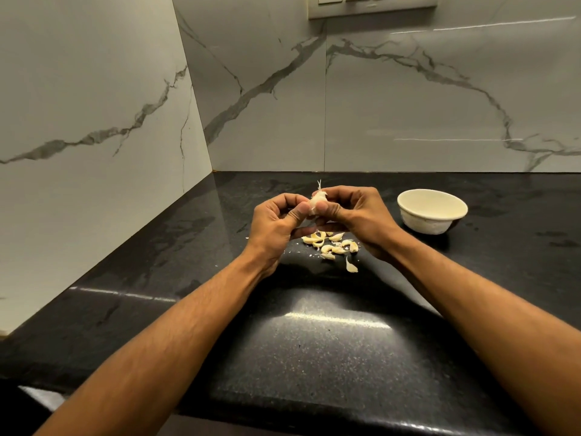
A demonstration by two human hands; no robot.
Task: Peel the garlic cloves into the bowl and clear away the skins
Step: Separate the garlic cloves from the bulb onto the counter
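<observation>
Both my hands hold one pale piece of garlic [318, 200] above the black counter, a thin wisp of skin sticking up from its top. My left hand [276, 220] pinches it from the left with thumb and curled fingers. My right hand [355, 212] pinches it from the right, thumb tip beside the left thumb. Under the hands lies a small heap of yellowish garlic cloves [333, 243], with one clove [351, 266] apart nearer me. A cream bowl [432, 212] stands to the right of my right hand; its inside looks empty from here.
The black speckled counter [314, 357] runs from the front edge to marble-patterned walls at the back and left, meeting in a corner. Tiny white skin flecks [309, 255] dot the counter left of the cloves. A switch panel [372, 6] sits high on the back wall.
</observation>
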